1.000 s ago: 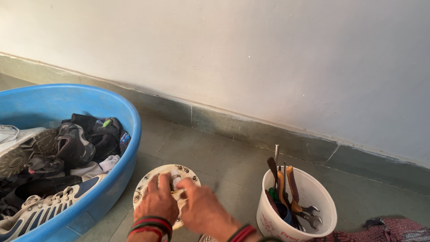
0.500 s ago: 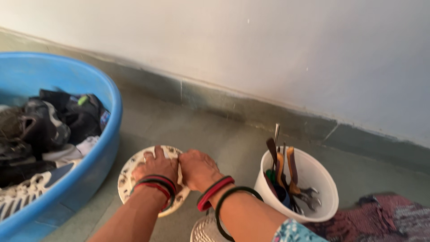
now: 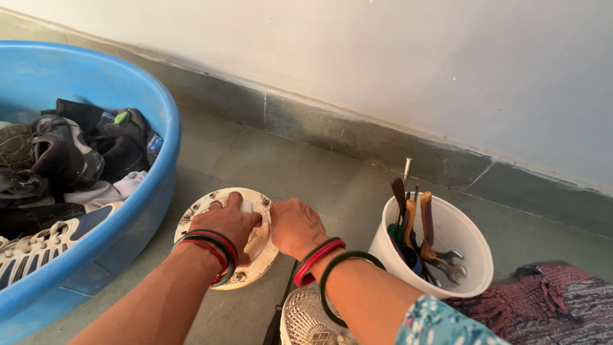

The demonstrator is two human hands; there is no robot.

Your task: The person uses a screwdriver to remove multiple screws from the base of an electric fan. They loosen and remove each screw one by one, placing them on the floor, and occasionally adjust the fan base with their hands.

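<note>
A round cream plate-like part [image 3: 252, 265] with bolts around its rim lies on the floor in front of me. My left hand [image 3: 231, 222] rests on top of it, fingers curled over a small white piece at its centre. My right hand [image 3: 295, 225] grips the part's right side, knuckles up. Both wrists wear red, green and black bangles. What the fingers pinch underneath is hidden.
A large blue tub [image 3: 148, 191] at the left holds shoes and dark clothes. A white bucket [image 3: 460, 239] at the right holds pliers, spanners and screwdrivers. A cream mesh grille [image 3: 305, 319] lies below my right wrist. A grey skirting runs along the wall; patterned cloth [image 3: 562, 297] lies bottom right.
The view has dropped and shifted, so my forearms show now. Both hands stay on the round part; the left hand has settled over its centre and the right has moved to its side.
</note>
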